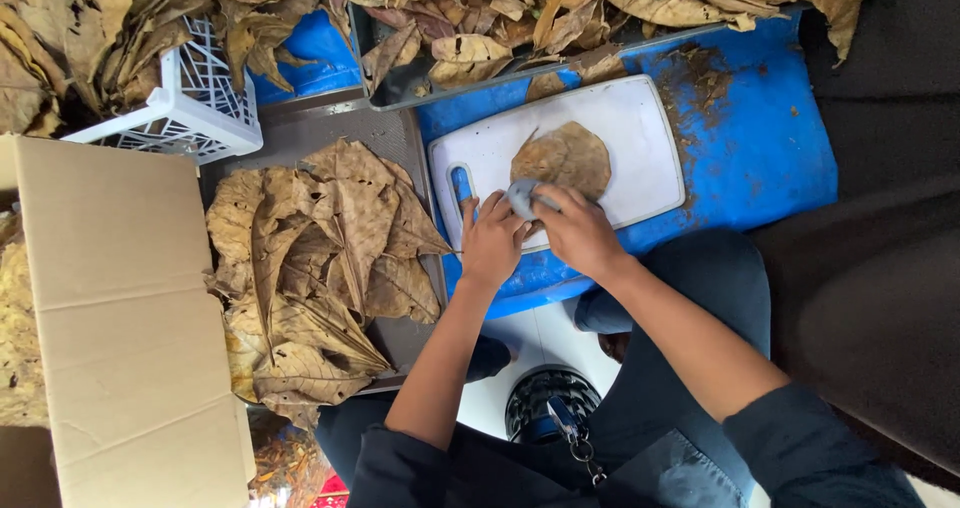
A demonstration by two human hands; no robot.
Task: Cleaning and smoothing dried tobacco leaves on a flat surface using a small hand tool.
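Two hands (535,233) on leaf (563,158), leaf pile (320,268) beside

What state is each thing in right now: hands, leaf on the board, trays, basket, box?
Left hand: on the white cutting board's near edge, fingers bent.
Right hand: closed on a small grey tool at the leaf's edge.
Dry leaf: lying flat on the white cutting board.
Left tray: piled with dry leaves.
Far tray: heaped with leaves.
White basket: tilted, holding leaves.
Cardboard box: flap open.
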